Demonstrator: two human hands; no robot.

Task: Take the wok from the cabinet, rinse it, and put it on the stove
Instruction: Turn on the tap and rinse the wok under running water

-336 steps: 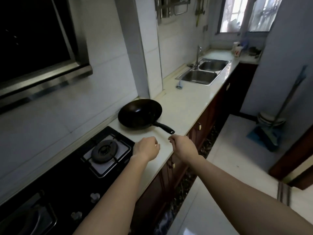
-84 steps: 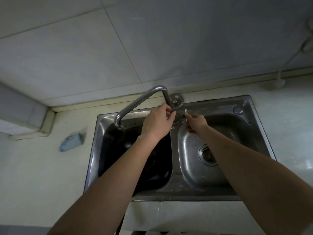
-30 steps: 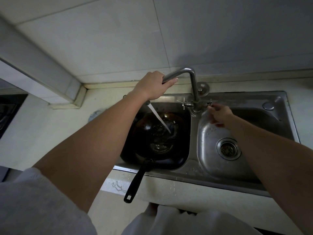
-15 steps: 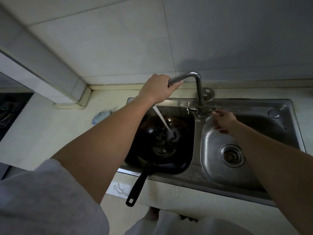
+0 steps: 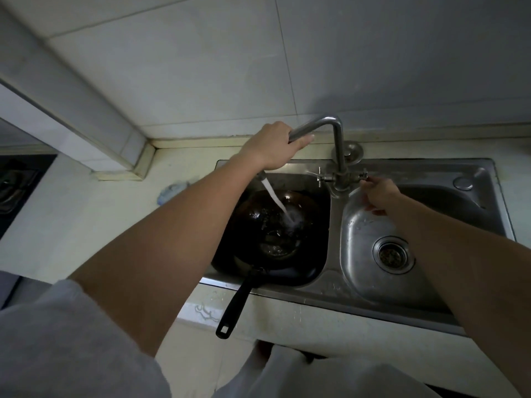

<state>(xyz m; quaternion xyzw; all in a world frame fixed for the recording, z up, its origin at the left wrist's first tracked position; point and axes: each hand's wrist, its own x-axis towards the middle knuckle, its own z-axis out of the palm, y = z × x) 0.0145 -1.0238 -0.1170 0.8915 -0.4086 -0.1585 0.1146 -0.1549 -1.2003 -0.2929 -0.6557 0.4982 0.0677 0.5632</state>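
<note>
The wok is sitting in the left basin of the sink, bowl facing up, with its long black handle sticking out past the front edge of the countertop. A stream of water is pouring at a slant from the faucet and splashing inside the wok, toward its right side. The left hand is wrapping its fingers round the faucet's spout arm and gripping it above the back edge of the left basin. The right hand is reaching to the right tap knob at the faucet's base, fingers curled, one fingertip right at the knob; whether it is actually pinching it cannot be told. A round drain is showing in the right basin. A small bluish thing is lying on the countertop near the sink's back left corner, partly hidden behind the left forearm. The stove is showing at the countertop's far left edge, well apart from the wok.
</note>
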